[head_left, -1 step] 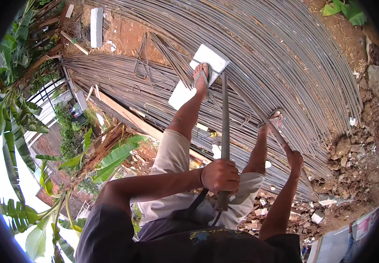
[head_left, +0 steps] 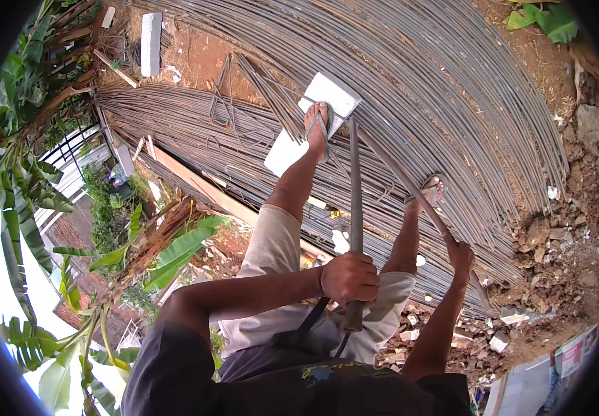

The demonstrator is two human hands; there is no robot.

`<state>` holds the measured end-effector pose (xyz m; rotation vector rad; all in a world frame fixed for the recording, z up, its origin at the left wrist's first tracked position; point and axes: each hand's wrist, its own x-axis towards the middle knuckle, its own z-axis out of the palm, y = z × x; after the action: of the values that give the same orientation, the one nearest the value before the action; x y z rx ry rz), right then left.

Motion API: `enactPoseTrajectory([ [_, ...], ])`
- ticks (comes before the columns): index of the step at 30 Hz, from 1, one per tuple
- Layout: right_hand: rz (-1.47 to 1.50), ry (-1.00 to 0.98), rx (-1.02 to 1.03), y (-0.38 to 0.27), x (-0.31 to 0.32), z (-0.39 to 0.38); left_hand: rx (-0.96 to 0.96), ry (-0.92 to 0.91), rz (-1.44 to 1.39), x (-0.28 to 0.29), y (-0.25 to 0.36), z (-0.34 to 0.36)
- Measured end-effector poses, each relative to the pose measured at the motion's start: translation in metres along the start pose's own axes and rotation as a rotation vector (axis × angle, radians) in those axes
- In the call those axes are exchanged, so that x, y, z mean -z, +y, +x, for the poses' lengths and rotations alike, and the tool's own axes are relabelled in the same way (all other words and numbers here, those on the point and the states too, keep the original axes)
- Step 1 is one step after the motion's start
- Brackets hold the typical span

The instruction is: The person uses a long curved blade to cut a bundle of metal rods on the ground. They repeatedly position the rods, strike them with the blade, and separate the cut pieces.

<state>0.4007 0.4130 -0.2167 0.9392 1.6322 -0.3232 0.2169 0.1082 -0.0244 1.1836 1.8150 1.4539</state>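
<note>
Two hands, two bars | left hand closed tight around one long, thick metal bar that stands up past it | right hand closed around one thin steel rod, slanting away above it | one white flat block under the foot in front | many thin, curved, grey rods piled beyond both hands.

Your left hand reaches across from eight o'clock, grip closed tight in a fist. Your right hand, arm extended toward twelve, is clenched too.
</note>
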Motion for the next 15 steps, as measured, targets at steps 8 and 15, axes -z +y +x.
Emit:
enactPoseTrajectory([
  [8,0.168,-0.062,0.221,-0.044,0.041,-0.161,0.055,0.104,0.038,-0.002,0.011,-0.014],
  [15,0.468,-0.429,0.205,0.03,0.083,-0.16,0.126,0.101,0.015,0.005,0.005,0.001],
])
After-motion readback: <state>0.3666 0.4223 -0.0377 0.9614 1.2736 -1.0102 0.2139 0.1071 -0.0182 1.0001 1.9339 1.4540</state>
